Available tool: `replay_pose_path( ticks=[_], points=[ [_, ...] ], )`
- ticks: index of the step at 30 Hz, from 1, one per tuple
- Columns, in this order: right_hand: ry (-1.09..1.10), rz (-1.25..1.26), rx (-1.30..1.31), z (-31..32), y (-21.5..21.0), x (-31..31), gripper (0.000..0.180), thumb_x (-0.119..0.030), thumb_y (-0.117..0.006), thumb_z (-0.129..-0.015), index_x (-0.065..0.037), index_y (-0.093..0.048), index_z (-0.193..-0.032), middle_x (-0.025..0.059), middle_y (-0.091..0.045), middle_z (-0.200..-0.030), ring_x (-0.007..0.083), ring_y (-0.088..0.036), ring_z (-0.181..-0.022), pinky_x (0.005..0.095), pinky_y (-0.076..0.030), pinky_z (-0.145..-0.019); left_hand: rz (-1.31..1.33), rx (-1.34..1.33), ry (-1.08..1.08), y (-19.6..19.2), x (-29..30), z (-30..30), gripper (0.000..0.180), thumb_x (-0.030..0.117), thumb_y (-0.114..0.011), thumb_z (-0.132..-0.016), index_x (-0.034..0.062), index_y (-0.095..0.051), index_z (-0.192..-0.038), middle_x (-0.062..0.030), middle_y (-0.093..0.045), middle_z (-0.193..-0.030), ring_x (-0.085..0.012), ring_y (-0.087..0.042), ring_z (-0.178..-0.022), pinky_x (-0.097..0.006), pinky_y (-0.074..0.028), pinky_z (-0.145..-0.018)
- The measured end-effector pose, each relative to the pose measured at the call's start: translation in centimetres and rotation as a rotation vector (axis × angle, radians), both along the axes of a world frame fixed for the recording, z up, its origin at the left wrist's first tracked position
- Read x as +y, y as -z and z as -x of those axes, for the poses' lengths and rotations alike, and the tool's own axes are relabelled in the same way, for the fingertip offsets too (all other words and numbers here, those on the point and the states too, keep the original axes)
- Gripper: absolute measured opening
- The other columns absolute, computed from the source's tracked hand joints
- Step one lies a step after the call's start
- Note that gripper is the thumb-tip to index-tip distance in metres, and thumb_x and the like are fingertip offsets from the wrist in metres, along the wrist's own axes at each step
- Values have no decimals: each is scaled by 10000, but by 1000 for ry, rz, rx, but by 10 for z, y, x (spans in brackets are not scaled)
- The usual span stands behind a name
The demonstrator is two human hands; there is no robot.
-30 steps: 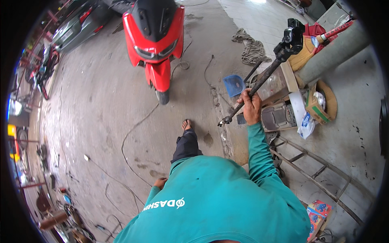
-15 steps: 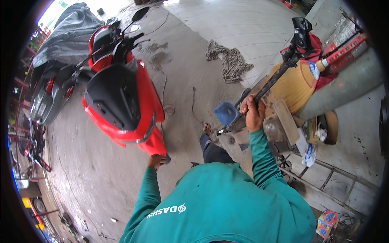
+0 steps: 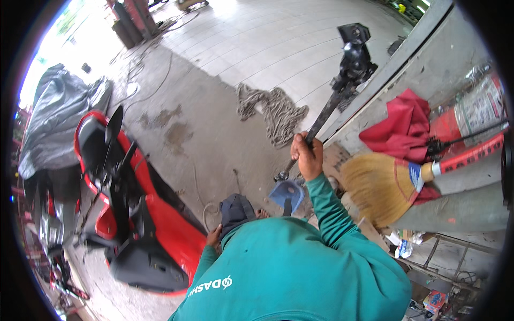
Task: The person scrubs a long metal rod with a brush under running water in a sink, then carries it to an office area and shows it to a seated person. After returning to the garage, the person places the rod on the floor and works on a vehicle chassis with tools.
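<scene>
Head view shows a long black metal shaft (image 3: 326,115) slanting from a bulky fitting at its upper end, over the tiled part of the floor (image 3: 257,43), down to a small end piece near a blue dustpan (image 3: 287,195). The right hand (image 3: 307,156) is clamped around the shaft below its middle, fingers wrapped fully round, seemingly to carry the top-heavy weight. The left hand (image 3: 214,236) hangs low beside the dark trouser leg, close to the red scooter (image 3: 155,224); whether its fingers are curled or apart I cannot tell, and it holds nothing visible. A grey rag mop (image 3: 273,109) lies on the bare concrete just left of the shaft. Along the right wall a straw broom (image 3: 383,184) and a red cloth (image 3: 399,125) lean together. At the left edge another scooter sits under a grey cover (image 3: 56,123).
</scene>
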State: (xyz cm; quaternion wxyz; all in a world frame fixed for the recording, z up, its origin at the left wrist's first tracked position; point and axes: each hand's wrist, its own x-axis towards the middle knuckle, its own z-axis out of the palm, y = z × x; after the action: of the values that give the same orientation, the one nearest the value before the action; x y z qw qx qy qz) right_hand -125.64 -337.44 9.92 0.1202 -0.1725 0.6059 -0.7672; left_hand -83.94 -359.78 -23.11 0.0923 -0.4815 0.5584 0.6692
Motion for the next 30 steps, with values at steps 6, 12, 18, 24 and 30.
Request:
replay_pose_path(
  ticks=[6,12,18,24,30],
  points=[
    [32,-146,137,139,24,-46,432,-284,-605,-1045,-86,-446,-695,4,-425,-568,92,-407,-494,286,-345,-483,58,-94,298,-5,-107,166,582,481,-683,-929,4,-657,-1262,-144,-692,-1168,-296,-673,-982,-439,-538,-837],
    [131,-318,207,280,19,-92,502,-378,-635,-1021,-89,-445,-658,0,-453,-551,88,-430,-504,304,-349,-488,360,-158,794,122,-225,316,400,337,-663,-942,-27,-726,-1095,-154,-756,-986,-303,-713,-958,-435,-546,-839],
    [251,-273,27,386,-25,-106,500,-406,-657,-1001,-85,-502,-651,-46,-401,-614,75,-351,-603,314,-279,-544,-141,-282,482,47,-340,571,284,286,-678,-952,33,-685,-1081,-110,-750,-982,-280,-723,-884,-468,-569,-724],
    [344,-385,40,501,-13,-88,538,-476,-658,-980,-62,-538,-659,-5,-484,-567,82,-452,-546,297,-341,-516,-9,-120,401,-3,-369,804,338,285,-638,-984,-17,-603,-1131,-194,-729,-1040,-335,-710,-852,-464,-565,-683],
    [398,-373,-67,634,-10,-67,517,-425,-699,-959,-53,-506,-656,-32,-409,-597,92,-371,-601,330,-303,-560,-177,-125,465,85,-339,932,359,337,-572,-1023,10,-590,-1173,-213,-713,-1055,-385,-703,-851,-552,-538,-654]
  ],
)
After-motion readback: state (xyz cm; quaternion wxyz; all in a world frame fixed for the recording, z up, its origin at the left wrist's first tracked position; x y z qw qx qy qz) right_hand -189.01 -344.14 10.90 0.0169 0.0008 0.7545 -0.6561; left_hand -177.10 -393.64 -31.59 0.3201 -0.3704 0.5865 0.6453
